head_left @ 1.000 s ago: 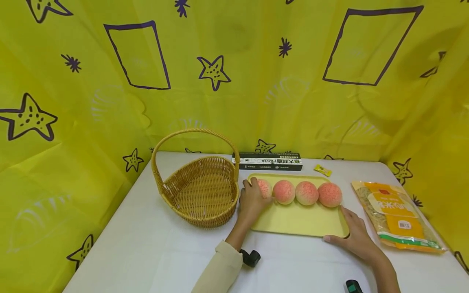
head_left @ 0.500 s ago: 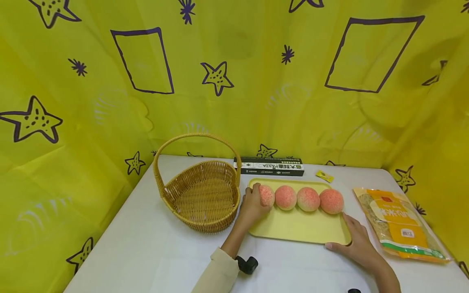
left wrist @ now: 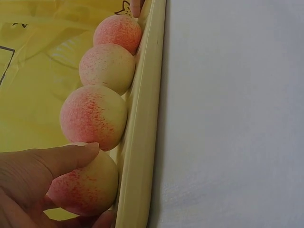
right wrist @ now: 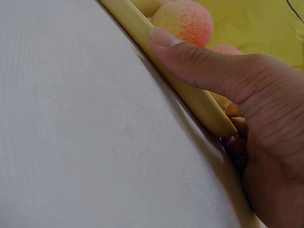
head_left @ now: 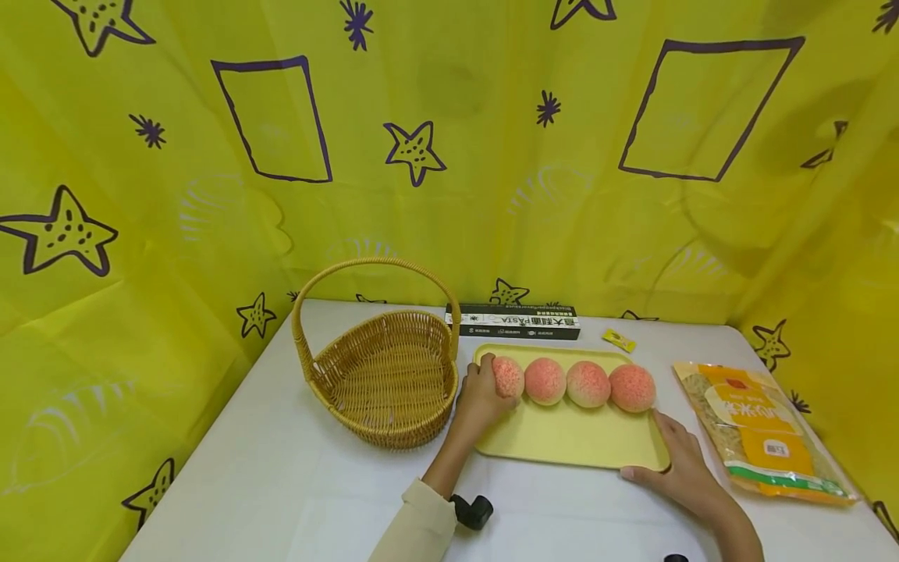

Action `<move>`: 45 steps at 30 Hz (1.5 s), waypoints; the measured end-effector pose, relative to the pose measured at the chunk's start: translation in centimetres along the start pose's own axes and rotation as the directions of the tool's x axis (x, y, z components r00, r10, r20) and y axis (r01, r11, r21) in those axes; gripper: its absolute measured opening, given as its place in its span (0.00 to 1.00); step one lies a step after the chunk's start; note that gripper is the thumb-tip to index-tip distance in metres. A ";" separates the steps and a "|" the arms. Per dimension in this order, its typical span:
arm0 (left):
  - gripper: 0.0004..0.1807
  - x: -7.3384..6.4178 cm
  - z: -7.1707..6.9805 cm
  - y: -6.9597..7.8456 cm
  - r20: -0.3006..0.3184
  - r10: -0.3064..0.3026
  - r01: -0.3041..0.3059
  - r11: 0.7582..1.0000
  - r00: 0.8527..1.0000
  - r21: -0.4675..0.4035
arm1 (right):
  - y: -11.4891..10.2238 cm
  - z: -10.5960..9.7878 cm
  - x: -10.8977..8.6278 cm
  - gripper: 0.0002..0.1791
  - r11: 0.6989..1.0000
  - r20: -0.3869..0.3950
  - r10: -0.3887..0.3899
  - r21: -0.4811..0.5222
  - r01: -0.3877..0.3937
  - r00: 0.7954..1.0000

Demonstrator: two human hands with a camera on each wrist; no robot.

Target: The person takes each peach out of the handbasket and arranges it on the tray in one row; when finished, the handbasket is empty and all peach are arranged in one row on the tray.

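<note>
Several pink-and-cream peaches stand in a row along the far side of a pale yellow tray [head_left: 569, 441]. My left hand [head_left: 481, 402] grips the leftmost peach [head_left: 509, 378], thumb over its near side and fingers round its left. In the left wrist view that peach [left wrist: 88, 185] sits inside the tray wall [left wrist: 140, 123]. My right hand [head_left: 681, 464] holds the tray's right front corner. Its thumb [right wrist: 190, 61] lies along the rim in the right wrist view, the other fingers partly hidden behind the corner. The rightmost peach [head_left: 632, 388] lies just beyond the right fingertips.
A wicker basket [head_left: 393, 375] with a tall handle stands left of the tray. Behind the tray lie a black-and-white pasta box [head_left: 516, 321] and a small yellow packet [head_left: 619, 339]. A bag of grain [head_left: 765, 429] lies at the right. Yellow curtain [head_left: 456, 218] encloses the table.
The head view has tilted up slightly, so the table things appear a little lower. Both hands, the peaches and the tray keep their places relative to each other.
</note>
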State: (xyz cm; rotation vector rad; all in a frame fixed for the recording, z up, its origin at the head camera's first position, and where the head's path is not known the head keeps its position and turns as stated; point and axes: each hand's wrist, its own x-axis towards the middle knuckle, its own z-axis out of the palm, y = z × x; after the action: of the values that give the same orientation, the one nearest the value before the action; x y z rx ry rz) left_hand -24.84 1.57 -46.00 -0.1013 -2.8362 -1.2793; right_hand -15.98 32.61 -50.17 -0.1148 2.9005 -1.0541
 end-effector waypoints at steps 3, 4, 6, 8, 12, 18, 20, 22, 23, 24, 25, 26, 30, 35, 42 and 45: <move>0.47 0.0 -0.2 0.0 0.014 0.002 -0.002 1.000 1.000 -0.024 | -0.1 -0.1 0.1 0.64 1.000 -0.005 -0.012 -0.002 0.012 1.000; 0.48 0.0 -0.3 -0.1 0.024 0.003 -0.003 0.999 1.000 -0.033 | -0.1 -0.1 0.2 0.64 1.000 -0.007 -0.013 -0.003 0.013 1.000; 0.50 -0.1 -0.4 -0.1 0.043 0.009 -0.007 0.999 0.999 -0.044 | -0.1 -0.3 0.3 0.65 1.000 -0.002 0.002 -0.007 -0.002 1.000; 0.49 -0.1 -0.5 -0.1 0.056 0.014 -0.011 0.999 0.998 -0.046 | -0.2 -0.4 0.3 0.65 1.000 0.007 0.016 -0.007 -0.016 1.000; 0.47 -0.1 -0.5 -0.1 0.064 0.023 -0.021 0.999 0.998 -0.035 | -0.1 -0.6 0.4 0.66 1.000 0.017 0.025 -0.008 -0.024 1.000; 0.48 -0.2 -0.6 -0.1 0.091 0.019 -0.018 1.000 0.996 -0.012 | 0.1 -0.5 0.4 0.65 1.000 0.011 0.013 -0.012 -0.013 1.000; 0.49 -0.2 -0.7 0.0 0.107 0.015 -0.014 1.000 0.994 -0.010 | 0.2 -0.5 0.5 0.65 1.000 0.014 0.019 -0.018 -0.018 1.000; 0.49 -0.2 -0.7 0.1 0.118 0.011 -0.010 1.000 0.993 -0.013 | 0.3 -0.5 0.5 0.65 0.999 0.017 0.025 -0.022 -0.025 1.000; 0.49 -0.3 -0.7 0.2 0.122 0.014 -0.014 1.000 0.992 -0.008 | 0.4 -0.6 0.5 0.65 0.999 0.021 0.028 -0.019 -0.028 0.999; 0.49 -0.3 -0.7 0.4 0.126 0.014 -0.014 1.000 0.992 -0.002 | 0.4 -0.7 0.5 0.65 0.999 0.024 0.030 -0.016 -0.030 0.999; 0.49 -0.4 -0.8 0.5 0.127 0.014 -0.015 1.000 0.992 0.002 | 0.5 -0.7 0.5 0.65 0.999 0.027 0.030 -0.013 -0.030 0.999; 0.49 -0.4 -0.8 0.7 0.126 0.016 -0.017 1.000 0.992 0.009 | 0.5 -0.8 0.5 0.65 1.000 0.029 0.028 -0.014 -0.028 0.999; 0.49 -0.6 -1.0 1.6 0.114 0.031 -0.037 0.998 0.993 0.048 | 0.7 -1.0 0.6 0.65 1.000 0.025 0.015 -0.018 -0.014 1.000; 0.47 -1.1 -1.6 2.6 0.106 0.077 -0.085 0.994 0.991 0.073 | 0.8 -1.2 0.4 0.65 1.000 0.009 -0.009 -0.026 0.009 1.000; 0.36 -2.1 -3.1 3.9 0.101 0.169 -0.178 0.979 0.980 0.095 | 0.9 -1.7 0.2 0.62 0.999 0.028 -0.043 0.009 0.042 0.999; 0.29 -2.5 -4.2 4.2 0.090 0.250 -0.259 0.960 0.964 0.107 | 0.6 -2.1 0.2 0.60 0.999 0.067 -0.039 0.021 0.038 0.997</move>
State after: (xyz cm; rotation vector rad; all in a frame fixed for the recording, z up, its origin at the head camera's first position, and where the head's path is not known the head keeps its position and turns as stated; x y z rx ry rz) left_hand -22.08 1.10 -40.17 -0.5039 -2.8345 -1.0744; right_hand -16.36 34.40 -48.96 -0.2017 2.8382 -1.0629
